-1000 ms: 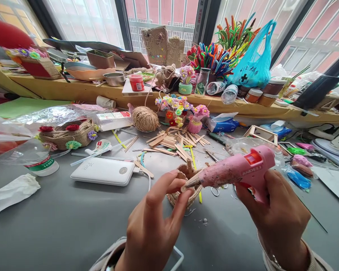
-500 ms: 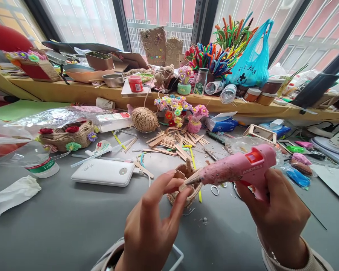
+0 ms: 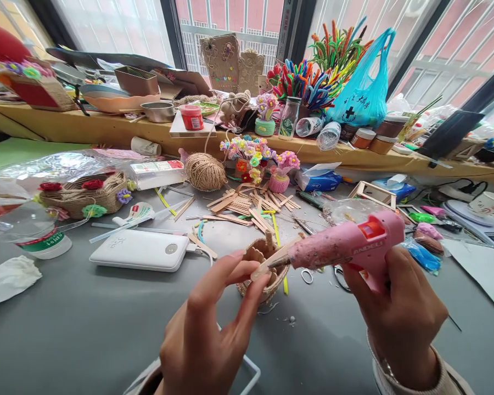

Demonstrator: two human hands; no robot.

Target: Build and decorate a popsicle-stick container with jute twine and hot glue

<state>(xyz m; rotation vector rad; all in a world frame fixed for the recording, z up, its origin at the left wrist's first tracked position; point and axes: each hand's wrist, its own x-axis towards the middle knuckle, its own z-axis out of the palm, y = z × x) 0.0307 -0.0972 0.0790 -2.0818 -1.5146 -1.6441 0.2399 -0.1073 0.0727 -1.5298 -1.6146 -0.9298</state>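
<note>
Between thumb and fingertips, my left hand [image 3: 212,318] pinches a wooden craft stick [image 3: 278,255], tilted up to the right. My right hand [image 3: 401,312] is wrapped round the handle of a pink glue gun [image 3: 349,241]. The gun's metal nozzle lies at the stick's surface, close to my left fingertips. Behind and below them stands a small twine-wrapped basket [image 3: 267,291], partly hidden by the stick and my left fingers. A pile of loose craft sticks [image 3: 239,203] lies farther back on the grey table [image 3: 107,329].
A white power bank [image 3: 140,252] with a cable lies to the left. Behind are a twine ball [image 3: 206,171] and crocheted flowers [image 3: 251,153]. Scissors [image 3: 307,276] lie beside the basket. A decorated twine basket [image 3: 82,197] stands at left, a kitchen scale [image 3: 473,219] at right.
The glue gun's nozzle has drawn slightly back from the stick's near end, and more of the stick shows. Both hands keep their holds. The whole view has shifted a little.
</note>
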